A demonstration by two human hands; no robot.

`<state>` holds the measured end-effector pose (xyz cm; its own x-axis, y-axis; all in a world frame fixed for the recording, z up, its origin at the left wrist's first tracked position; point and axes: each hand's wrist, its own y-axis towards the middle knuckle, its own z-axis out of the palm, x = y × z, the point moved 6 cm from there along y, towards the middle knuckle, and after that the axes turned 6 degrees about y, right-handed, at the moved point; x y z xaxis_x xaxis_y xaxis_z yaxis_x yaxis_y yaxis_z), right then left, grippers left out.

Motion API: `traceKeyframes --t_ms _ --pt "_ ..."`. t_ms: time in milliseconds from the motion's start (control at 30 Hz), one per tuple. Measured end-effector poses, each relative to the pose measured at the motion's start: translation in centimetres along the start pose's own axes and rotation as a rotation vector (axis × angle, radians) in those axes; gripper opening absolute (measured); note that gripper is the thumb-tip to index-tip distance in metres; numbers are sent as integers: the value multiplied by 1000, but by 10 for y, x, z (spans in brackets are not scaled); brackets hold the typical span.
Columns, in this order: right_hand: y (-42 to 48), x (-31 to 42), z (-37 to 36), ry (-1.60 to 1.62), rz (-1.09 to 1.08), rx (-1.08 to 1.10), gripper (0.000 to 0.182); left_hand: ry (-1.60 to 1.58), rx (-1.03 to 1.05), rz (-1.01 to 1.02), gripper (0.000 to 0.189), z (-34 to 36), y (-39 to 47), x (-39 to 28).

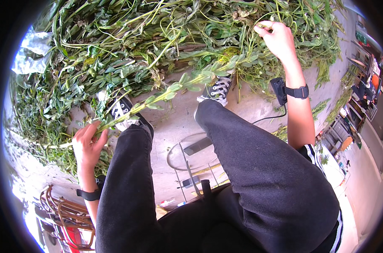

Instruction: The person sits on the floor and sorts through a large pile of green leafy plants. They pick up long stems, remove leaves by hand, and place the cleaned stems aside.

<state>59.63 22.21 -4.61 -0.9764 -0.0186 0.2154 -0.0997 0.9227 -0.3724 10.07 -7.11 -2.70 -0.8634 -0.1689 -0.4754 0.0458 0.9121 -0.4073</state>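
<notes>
A long green stalk with pods along it, which looks like sesame, slants across the space in front of my knees. My left hand grips its thick lower end, just left of my left shoe. The stalk's leafy tip rises towards the upper right, below my right hand. Thumb and forefinger of that hand pinch a small green plant piece; whether it belongs to the same stalk is hidden among the leaves. Behind both hands lies a big heap of cut, wilting stalks.
My shoes rest on the concrete floor against the heap. Under me is a metal-framed seat. A brown curved-frame chair stands at lower left, clear plastic at upper left. A cable hangs from my right wrist device.
</notes>
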Motion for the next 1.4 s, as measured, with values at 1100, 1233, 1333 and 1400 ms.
traceKeyframes --t_ms 1100,1233,1333,1400 --pt "-12 -42 -76 183 131 -617 70 209 43 -299 32 -29 -97 200" --pt "-48 13 -88 -19 -221 -902 65 249 -44 -214 28 -36 -66 166" --pt "-61 50 -85 -96 -391 -802 53 79 -117 -207 22 -38 -46 141" --pt "-66 74 -65 16 -532 -617 27 91 -106 -130 22 -30 -23 103"
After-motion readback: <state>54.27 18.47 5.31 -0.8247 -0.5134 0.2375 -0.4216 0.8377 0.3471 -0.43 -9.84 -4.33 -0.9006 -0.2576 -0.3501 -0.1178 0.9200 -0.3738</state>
